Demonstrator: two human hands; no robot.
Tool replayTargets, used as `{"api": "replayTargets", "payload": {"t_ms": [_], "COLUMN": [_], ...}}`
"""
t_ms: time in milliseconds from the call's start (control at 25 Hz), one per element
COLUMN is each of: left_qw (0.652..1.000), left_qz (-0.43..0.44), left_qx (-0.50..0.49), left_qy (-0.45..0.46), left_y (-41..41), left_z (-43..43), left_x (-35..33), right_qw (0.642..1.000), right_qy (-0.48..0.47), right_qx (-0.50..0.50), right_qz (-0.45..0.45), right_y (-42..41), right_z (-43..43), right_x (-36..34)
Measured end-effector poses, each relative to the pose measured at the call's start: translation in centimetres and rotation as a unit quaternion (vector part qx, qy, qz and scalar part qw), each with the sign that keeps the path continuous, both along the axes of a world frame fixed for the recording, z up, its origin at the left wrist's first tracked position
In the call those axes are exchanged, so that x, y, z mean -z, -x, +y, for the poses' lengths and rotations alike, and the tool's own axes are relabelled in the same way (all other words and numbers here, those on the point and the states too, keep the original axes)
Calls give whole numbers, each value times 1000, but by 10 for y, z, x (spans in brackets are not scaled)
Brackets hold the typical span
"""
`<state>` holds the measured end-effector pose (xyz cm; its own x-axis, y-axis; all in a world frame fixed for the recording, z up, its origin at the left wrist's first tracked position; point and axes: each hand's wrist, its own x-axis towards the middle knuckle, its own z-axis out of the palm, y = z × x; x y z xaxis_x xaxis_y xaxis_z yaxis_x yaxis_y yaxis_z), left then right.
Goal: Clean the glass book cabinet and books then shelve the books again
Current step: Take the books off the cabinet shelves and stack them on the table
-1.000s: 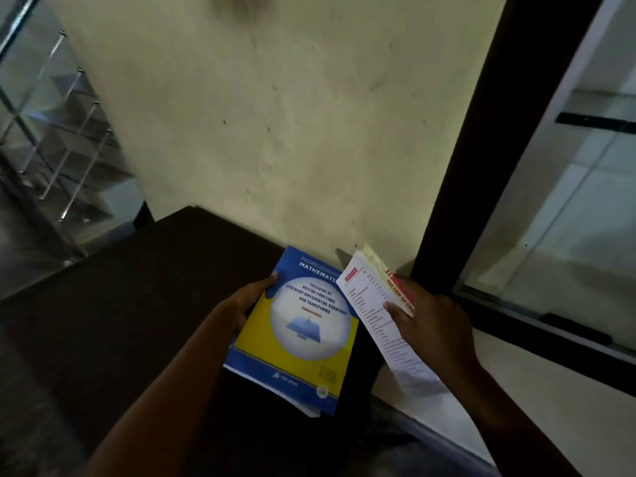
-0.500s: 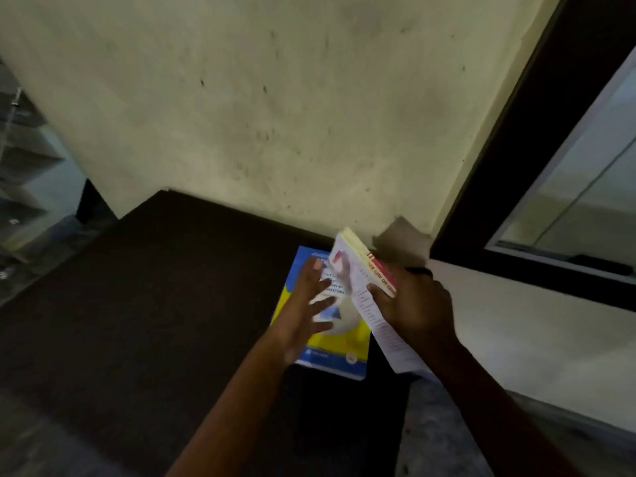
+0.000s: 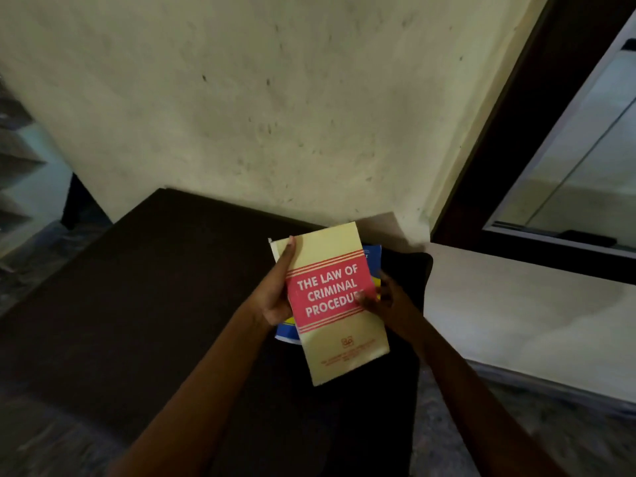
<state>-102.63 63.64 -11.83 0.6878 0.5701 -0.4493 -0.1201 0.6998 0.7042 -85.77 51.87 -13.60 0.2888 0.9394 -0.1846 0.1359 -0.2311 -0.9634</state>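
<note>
A cream book with a red band reading "The Law of Criminal Procedure" (image 3: pixel 334 297) lies face up over a blue and yellow mathematics book (image 3: pixel 373 261), which shows only at its edges. Both sit on a dark brown table (image 3: pixel 155 287) near its right end. My left hand (image 3: pixel 277 287) holds the cream book's left edge, fingers along the side. My right hand (image 3: pixel 382 299) grips its right edge, thumb on the cover. The glass cabinet (image 3: pixel 568 160) with its dark frame stands at the right.
A pale, stained wall (image 3: pixel 275 98) rises right behind the table. A light ledge (image 3: pixel 516 304) runs below the cabinet's glass door at the right. Stair steps (image 3: pixel 17 166) show dimly at the far left.
My right hand has turned the cream book from upright on its edge to flat, cover up, over the mathematics book. My left hand moved from the blue cover to the cream book's left edge.
</note>
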Motion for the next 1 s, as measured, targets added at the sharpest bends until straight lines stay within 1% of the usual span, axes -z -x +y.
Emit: {"api": "replayTargets", "payload": {"t_ms": [40,80,120,200,240,280,320,360,440,480,520,560,640,720,840,920,1000], "left_qw": [1000,1000,999,989,971,945,925,917,924,928,930,932,935,933,926,927,923], "left_qz": [4,8,24,90,154,217,260,279,268,257,249,243,229,225,238,236,236], "left_qx": [14,21,13,-32,-70,-110,-133,-143,-130,-127,-137,-153,-177,-172,-80,-27,5], "left_qy": [-3,-8,-27,-112,-170,-219,-244,-245,-240,-238,-231,-221,-207,-222,-281,-289,-305], "left_y": [-5,-11,-16,-19,-14,-5,4,10,11,7,3,0,-3,-11,-33,-37,-28], "left_z": [6,12,19,30,30,24,15,5,-12,-16,-17,-16,-14,-4,27,41,46], "left_x": [0,0,2,16,28,42,57,73,93,97,100,101,105,99,79,79,88], "right_qw": [999,998,996,984,974,965,958,953,937,925,917,918,924,920,922,929,947], "right_qy": [32,47,46,29,36,55,85,122,191,216,229,230,206,192,197,214,194], "right_qx": [6,26,67,171,213,246,269,278,263,237,215,208,233,268,289,250,195], "right_qz": [28,31,25,50,69,73,55,15,-128,-204,-245,-248,-220,-213,-166,-171,-167], "right_y": [0,0,0,1,1,3,5,6,7,8,10,13,19,18,-2,-11,-14], "right_z": [0,1,4,14,20,27,34,39,42,41,38,37,39,50,75,79,72], "right_x": [10,19,30,47,56,64,74,84,96,99,102,104,112,115,111,111,109]}}
